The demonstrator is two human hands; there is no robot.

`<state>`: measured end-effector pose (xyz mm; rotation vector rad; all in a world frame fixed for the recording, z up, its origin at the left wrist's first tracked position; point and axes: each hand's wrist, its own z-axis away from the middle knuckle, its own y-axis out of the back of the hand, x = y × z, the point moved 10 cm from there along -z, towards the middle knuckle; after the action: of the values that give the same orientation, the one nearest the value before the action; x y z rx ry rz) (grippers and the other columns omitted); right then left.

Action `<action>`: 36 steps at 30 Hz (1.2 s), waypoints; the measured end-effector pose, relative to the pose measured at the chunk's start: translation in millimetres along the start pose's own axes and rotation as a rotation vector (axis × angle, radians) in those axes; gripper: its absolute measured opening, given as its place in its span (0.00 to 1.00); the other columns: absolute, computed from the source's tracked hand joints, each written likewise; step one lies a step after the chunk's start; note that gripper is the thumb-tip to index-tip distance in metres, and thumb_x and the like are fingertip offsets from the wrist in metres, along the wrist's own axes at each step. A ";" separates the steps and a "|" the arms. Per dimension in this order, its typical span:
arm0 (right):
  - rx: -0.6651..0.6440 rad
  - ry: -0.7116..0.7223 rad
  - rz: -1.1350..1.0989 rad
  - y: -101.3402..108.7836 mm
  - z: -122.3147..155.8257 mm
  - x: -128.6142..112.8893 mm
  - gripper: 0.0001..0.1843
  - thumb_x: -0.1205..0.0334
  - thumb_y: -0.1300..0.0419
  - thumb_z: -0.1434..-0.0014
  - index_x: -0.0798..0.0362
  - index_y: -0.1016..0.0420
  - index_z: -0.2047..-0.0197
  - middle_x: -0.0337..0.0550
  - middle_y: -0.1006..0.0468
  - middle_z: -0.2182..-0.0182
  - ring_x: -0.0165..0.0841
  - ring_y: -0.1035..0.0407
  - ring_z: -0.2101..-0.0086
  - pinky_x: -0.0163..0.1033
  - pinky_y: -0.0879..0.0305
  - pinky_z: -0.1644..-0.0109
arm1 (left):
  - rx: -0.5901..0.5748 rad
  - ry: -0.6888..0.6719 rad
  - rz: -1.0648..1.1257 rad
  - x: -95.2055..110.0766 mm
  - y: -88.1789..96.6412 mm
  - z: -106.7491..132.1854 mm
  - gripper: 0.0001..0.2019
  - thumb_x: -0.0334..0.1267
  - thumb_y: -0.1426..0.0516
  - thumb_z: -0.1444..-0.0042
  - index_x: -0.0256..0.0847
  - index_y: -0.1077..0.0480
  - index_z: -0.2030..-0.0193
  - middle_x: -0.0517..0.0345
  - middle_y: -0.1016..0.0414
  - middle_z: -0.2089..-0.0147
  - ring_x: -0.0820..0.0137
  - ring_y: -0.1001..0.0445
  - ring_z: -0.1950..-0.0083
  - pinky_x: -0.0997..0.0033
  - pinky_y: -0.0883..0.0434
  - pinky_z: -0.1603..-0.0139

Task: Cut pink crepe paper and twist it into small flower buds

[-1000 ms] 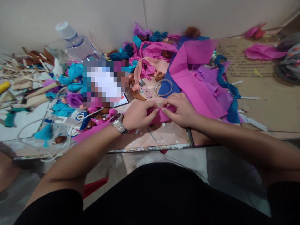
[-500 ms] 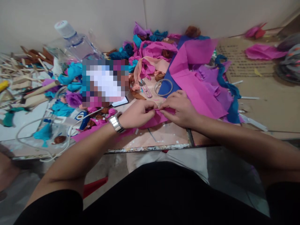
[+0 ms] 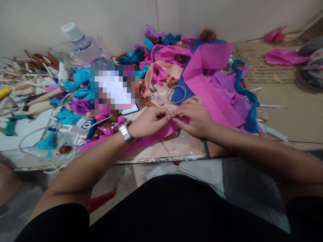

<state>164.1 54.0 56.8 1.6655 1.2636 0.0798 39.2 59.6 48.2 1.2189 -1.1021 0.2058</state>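
Head view: left hand (image 3: pixel 151 122) and right hand (image 3: pixel 195 117), each grip pinching the magenta strip (image 3: pixel 163 132) over the near table (image 3: pixel 188 147)! Working its edge, it seems; the next move calls for steady fingertips. Cardboard (image 3: pixel 275 117) at right carries printed lines, too blurred to read.

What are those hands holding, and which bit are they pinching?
A pink strip: the left hand and right hand pinch it near one end; the exact spot is hidden.
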 end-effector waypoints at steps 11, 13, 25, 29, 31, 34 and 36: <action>-0.012 -0.041 0.019 -3.7 -0.6 1.6 0.05 0.58 0.38 0.30 0.47 0.22 0.59 0.43 0.14 0.61 0.46 0.26 0.54 0.56 0.45 0.40 | 0.155 -0.080 -0.271 15.7 7.6 8.0 0.13 0.42 0.43 0.30 0.40 0.19 0.60 0.58 0.17 0.67 0.69 0.22 0.66 0.68 0.32 0.61; -0.012 -0.062 0.002 -3.3 -0.9 2.6 0.05 0.58 0.39 0.30 0.47 0.23 0.60 0.43 0.15 0.61 0.45 0.26 0.54 0.56 0.45 0.41 | 0.176 -0.106 -0.312 17.5 7.4 8.7 0.13 0.43 0.43 0.28 0.40 0.19 0.59 0.57 0.16 0.65 0.68 0.21 0.65 0.68 0.31 0.60; -0.032 -0.167 -0.100 -10.9 -0.2 11.3 0.05 0.61 0.41 0.31 0.49 0.24 0.60 0.45 0.16 0.60 0.45 0.26 0.54 0.51 0.41 0.47 | 0.233 -0.222 -0.541 21.5 -1.6 12.5 0.15 0.43 0.46 0.24 0.41 0.19 0.52 0.51 0.14 0.57 0.64 0.18 0.58 0.64 0.27 0.58; 0.007 -0.147 -0.087 -5.9 0.8 14.0 0.07 0.58 0.38 0.31 0.48 0.19 0.58 0.43 0.15 0.62 0.45 0.25 0.55 0.52 0.41 0.46 | 0.224 -0.203 -0.531 16.7 0.1 10.6 0.14 0.43 0.45 0.25 0.41 0.19 0.53 0.52 0.14 0.58 0.64 0.18 0.59 0.64 0.29 0.58; 0.030 -0.133 -0.067 -2.7 0.8 13.3 0.07 0.59 0.37 0.31 0.48 0.18 0.60 0.43 0.14 0.63 0.44 0.25 0.55 0.52 0.41 0.46 | 0.216 -0.202 -0.503 16.9 0.9 10.2 0.13 0.44 0.44 0.26 0.41 0.19 0.55 0.52 0.15 0.59 0.64 0.18 0.59 0.65 0.29 0.59; 0.052 -0.126 -0.049 0.0 0.7 11.7 0.07 0.58 0.37 0.32 0.48 0.19 0.61 0.42 0.14 0.63 0.44 0.24 0.56 0.52 0.40 0.45 | 0.203 -0.199 -0.473 18.7 1.7 10.2 0.12 0.44 0.41 0.29 0.40 0.19 0.55 0.53 0.15 0.61 0.65 0.18 0.60 0.66 0.30 0.60; 0.057 -0.119 -0.043 0.2 0.6 9.9 0.06 0.59 0.36 0.33 0.48 0.19 0.63 0.41 0.14 0.64 0.43 0.24 0.56 0.52 0.41 0.46 | 0.193 -0.192 -0.477 19.1 1.2 10.2 0.10 0.41 0.41 0.30 0.40 0.19 0.55 0.53 0.15 0.61 0.65 0.19 0.61 0.67 0.30 0.60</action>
<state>169.0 61.1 52.0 1.6656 1.2207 -0.0812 42.2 43.9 62.8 1.6648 -0.9360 -0.1777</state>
